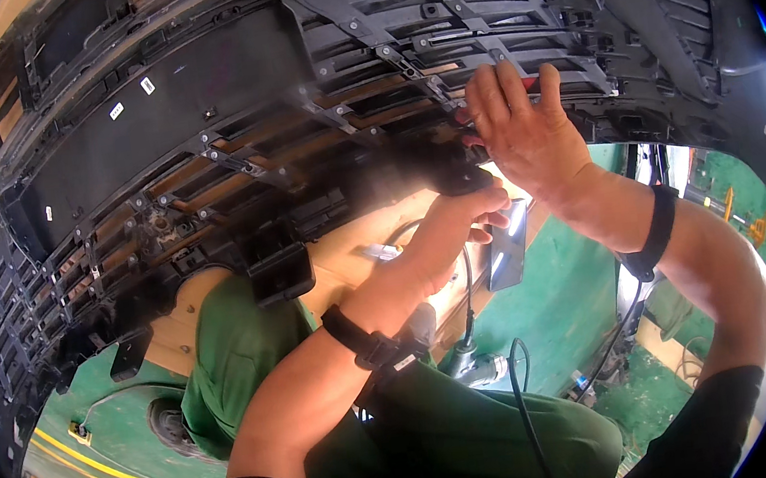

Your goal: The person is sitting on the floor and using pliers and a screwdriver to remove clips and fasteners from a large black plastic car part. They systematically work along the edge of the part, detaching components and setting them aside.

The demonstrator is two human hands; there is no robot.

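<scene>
Forearms (pixel 333 377), hands (pixel 528 142) at black panel (pixel 189 110)

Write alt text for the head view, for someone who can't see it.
A person's right hand holds a mostly hidden red item against a large black latticed panel, while the left hand is at its lower edge. Below are the person's green trousers and a green floor.

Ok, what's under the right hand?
Parts of a red object show past the right hand, against the black slatted panel; the hand covers the rest, so its kind is unclear.
</scene>
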